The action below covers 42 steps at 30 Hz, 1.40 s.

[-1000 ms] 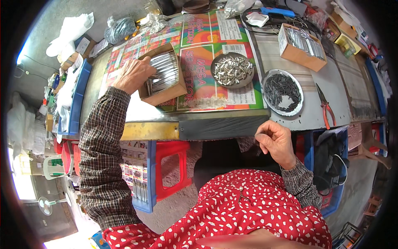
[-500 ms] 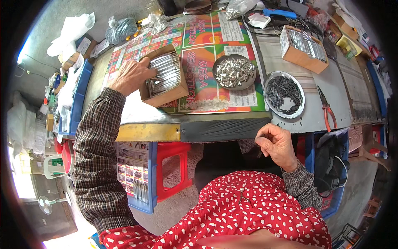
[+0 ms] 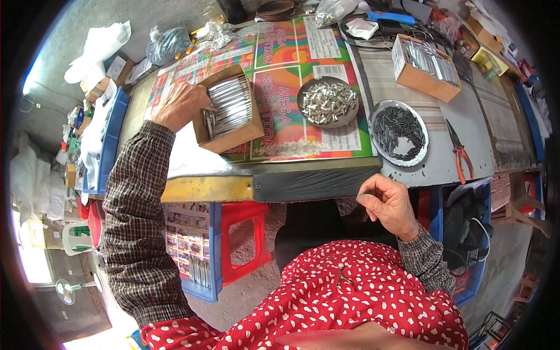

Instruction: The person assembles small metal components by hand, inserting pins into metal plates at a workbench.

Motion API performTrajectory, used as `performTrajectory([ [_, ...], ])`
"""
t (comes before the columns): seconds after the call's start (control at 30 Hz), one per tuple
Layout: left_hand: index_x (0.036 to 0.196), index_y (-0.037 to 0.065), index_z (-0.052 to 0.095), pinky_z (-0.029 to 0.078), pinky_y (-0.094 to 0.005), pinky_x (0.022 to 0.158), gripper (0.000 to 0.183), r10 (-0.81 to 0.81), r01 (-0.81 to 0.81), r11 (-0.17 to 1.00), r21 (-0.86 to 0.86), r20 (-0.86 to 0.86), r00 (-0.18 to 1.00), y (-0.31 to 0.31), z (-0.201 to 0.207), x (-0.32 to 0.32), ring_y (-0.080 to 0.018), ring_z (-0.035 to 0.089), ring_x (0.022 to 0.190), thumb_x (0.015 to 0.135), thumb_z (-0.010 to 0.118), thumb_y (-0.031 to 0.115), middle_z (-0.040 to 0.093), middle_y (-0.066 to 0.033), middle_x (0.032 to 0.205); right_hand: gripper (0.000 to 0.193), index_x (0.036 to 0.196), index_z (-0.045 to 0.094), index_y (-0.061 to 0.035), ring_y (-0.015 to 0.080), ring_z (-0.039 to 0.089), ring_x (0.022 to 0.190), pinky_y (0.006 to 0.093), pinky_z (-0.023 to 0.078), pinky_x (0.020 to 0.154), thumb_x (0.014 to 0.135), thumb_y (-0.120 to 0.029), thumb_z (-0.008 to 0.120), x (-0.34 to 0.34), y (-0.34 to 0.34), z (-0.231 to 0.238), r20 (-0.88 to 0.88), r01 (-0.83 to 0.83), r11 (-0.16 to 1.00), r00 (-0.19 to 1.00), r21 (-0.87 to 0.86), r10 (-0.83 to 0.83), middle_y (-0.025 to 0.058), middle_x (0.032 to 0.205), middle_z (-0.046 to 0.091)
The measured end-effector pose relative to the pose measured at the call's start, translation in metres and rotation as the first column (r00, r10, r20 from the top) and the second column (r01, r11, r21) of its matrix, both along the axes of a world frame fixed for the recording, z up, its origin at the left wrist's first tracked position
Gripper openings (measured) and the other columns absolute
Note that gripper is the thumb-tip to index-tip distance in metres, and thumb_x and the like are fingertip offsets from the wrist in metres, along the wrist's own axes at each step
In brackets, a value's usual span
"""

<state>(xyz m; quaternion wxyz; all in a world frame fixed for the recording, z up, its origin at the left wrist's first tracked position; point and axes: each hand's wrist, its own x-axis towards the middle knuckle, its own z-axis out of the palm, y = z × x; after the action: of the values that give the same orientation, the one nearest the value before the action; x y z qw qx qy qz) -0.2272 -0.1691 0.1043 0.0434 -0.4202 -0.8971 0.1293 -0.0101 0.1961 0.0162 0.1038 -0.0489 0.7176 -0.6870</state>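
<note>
My left hand (image 3: 181,105) is at the left rim of a cardboard box (image 3: 238,138) on the table. Its fingers are curled and drawn together; whatever they hold, if anything, is hidden. Thin silver metal rods (image 3: 232,104) lie packed in that box. My right hand (image 3: 389,204) hangs just off the table's front edge, thumb and forefinger pinched, and what is in the pinch is too small to name. Between the hands stand a round dish (image 3: 315,122) of small silver metal pieces and a white-rimmed bowl (image 3: 425,147) of dark slender pieces.
Red-handled pliers (image 3: 461,160) lie right of the bowl. Another cardboard box (image 3: 429,85) of silver pieces stands farther back. A blue-handled tool (image 3: 392,17) and cables crowd the far edge. Below the table are a red stool (image 3: 245,239) and blue crates (image 3: 214,251).
My left hand has drawn back slightly leftward, its fingers moving from over the rods to the box's rim and curling in. My right hand has barely moved.
</note>
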Motion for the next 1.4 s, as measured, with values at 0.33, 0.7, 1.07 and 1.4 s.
performTrajectory([
  [0.33, 0.081, 0.004, 0.066, 0.047, -0.0338, 0.07, 0.016, 0.108, -0.108, 0.994, -0.018, 0.034, 0.994, 0.002, 0.007, -0.003, -0.0266, 0.061, 0.08, 0.068, 0.058, 0.002, 0.063, -0.0103, 0.08, 0.01, 0.083, 0.057, -0.0007, 0.0019, 0.046, 0.047, 0.0172, 0.035, 0.042, 0.086, -0.009, 0.061, -0.002, 0.001, 0.009, 0.043, -0.04, 0.998, 0.998, 0.04, 0.038, -0.003, 0.059, 0.052],
  [0.7, 0.096, 0.001, 0.059, 0.045, -0.0303, 0.074, 0.012, 0.267, -0.301, 0.757, 0.581, 0.147, 0.953, 0.005, 0.005, 0.028, -0.023, 0.06, 0.084, 0.086, 0.055, 0.007, 0.062, -0.012, 0.092, 0.009, 0.083, 0.057, 0.0004, 0.0027, 0.047, 0.049, 0.0188, 0.037, 0.044, 0.084, -0.007, 0.062, -0.004, -0.001, 0.012, 0.069, -0.063, 0.998, 0.996, 0.023, 0.061, -0.0016, 0.062, 0.053],
  [1.07, 0.094, 0.002, 0.058, 0.031, -0.0166, 0.049, 0.01, -0.156, -0.55, 0.066, 0.833, 0.553, 0.819, 0.099, -0.036, 0.14, -0.0014, 0.039, 0.054, 0.092, 0.048, 0.005, 0.06, -0.0009, 0.077, 0.009, 0.082, 0.058, 0.0016, 0.0047, 0.047, 0.059, 0.0222, 0.041, 0.053, 0.083, -0.007, 0.062, -0.007, 0.01, 0.022, -0.026, -0.056, 0.99, 0.998, 0.127, 0.06, 0.0016, 0.066, 0.056],
  [1.4, 0.094, 0.001, 0.061, 0.037, -0.0172, 0.05, 0.009, -0.103, -0.558, 0.13, 0.819, 0.571, 0.814, 0.129, -0.085, 0.175, -0.0034, 0.046, 0.053, 0.088, 0.055, 0.002, 0.061, -0.0024, 0.076, 0.009, 0.081, 0.06, -0.001, 0.0261, 0.057, 0.072, 0.0337, 0.045, 0.062, 0.073, -0.003, 0.062, -0.035, 0.072, 0.013, -0.704, 0.614, 0.585, 0.703, 0.53, -0.101, 0.0092, 0.076, 0.057],
])
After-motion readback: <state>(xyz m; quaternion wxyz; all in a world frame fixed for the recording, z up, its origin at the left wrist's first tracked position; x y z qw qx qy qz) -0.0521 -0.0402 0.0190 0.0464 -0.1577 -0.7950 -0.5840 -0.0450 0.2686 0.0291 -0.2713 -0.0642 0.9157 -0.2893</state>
